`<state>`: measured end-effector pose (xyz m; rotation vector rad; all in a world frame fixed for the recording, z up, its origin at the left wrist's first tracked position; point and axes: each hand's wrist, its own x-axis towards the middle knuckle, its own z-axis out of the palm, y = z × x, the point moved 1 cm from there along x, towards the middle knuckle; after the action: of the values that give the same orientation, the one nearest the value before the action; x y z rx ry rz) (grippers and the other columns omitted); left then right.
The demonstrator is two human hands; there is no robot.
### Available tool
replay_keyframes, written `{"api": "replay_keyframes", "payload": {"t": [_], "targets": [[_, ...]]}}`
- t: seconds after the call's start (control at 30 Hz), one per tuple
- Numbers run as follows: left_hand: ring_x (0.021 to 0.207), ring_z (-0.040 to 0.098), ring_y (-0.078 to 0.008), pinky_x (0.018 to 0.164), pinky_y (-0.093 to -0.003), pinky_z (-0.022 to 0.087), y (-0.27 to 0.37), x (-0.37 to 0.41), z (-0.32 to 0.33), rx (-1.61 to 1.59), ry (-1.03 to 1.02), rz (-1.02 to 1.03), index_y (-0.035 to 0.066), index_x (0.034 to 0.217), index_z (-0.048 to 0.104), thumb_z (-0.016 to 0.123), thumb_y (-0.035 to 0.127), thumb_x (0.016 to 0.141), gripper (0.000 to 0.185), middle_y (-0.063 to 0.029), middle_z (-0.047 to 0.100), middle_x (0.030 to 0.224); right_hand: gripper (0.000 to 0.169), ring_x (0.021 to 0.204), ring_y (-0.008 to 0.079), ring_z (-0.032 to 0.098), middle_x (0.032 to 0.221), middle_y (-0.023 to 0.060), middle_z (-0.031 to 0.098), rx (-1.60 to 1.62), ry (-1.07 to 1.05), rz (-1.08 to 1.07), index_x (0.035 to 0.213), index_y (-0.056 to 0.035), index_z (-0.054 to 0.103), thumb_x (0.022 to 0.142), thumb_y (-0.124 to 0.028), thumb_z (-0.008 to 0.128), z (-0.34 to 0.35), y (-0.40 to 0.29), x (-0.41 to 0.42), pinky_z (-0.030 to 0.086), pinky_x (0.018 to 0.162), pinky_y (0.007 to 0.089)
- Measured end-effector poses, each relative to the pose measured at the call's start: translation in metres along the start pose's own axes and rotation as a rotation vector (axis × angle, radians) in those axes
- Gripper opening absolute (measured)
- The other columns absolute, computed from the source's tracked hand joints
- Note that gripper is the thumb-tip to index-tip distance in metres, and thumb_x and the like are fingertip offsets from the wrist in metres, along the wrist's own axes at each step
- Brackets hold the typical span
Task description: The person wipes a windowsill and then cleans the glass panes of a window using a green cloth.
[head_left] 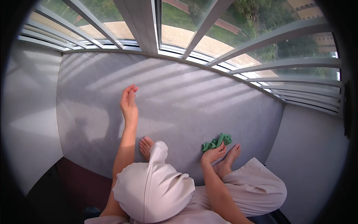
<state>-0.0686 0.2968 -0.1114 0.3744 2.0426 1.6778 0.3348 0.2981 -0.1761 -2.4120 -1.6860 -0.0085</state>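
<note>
A crumpled green cloth is in my right hand, just above or on the grey surface near my bare right foot. The cloth sticks out past the fingers on both sides. My left hand is raised over the grey surface at left of centre, its fingers loosely curved and apart, with nothing seen in it. My left foot rests flat on the surface, beside my raised knee in pale trousers.
Window panes with white bars curve along the far edge. White walls stand at the left and right. At the lower left the surface ends over a dark area. My knees are close to both forearms.
</note>
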Motion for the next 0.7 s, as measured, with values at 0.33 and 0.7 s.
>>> {"api": "replay_keyframes", "payload": {"t": [0.33,0.7], "targets": [[0.109,0.061,-0.0148,0.097,-0.0291,0.044,0.015,-0.008,-0.048,0.049,0.186,0.105,0.002,0.122,0.061,0.045,0.014,0.104,0.027,-0.0077,0.066,0.113,0.051,0.116,0.0339,0.048,0.125,0.0154,0.051,0.973,-0.789,-0.751,0.124,-0.0064,0.060,0.079,0.014,0.049,0.024,-0.306,-0.058,0.040,0.102,0.0410],[0.090,0.062,-0.0216,0.077,-0.0336,0.049,-0.006,-0.041,-0.037,0.341,0.144,0.189,0.006,0.115,0.064,0.055,0.011,0.098,0.020,-0.0052,0.069,0.101,0.032,0.096,0.0210,0.059,0.109,0.0103,0.060,0.982,-0.704,-0.371,0.118,-0.0010,0.060,0.090,0.005,0.046,0.003,-0.221,0.074,0.047,0.088,0.0321]]}}
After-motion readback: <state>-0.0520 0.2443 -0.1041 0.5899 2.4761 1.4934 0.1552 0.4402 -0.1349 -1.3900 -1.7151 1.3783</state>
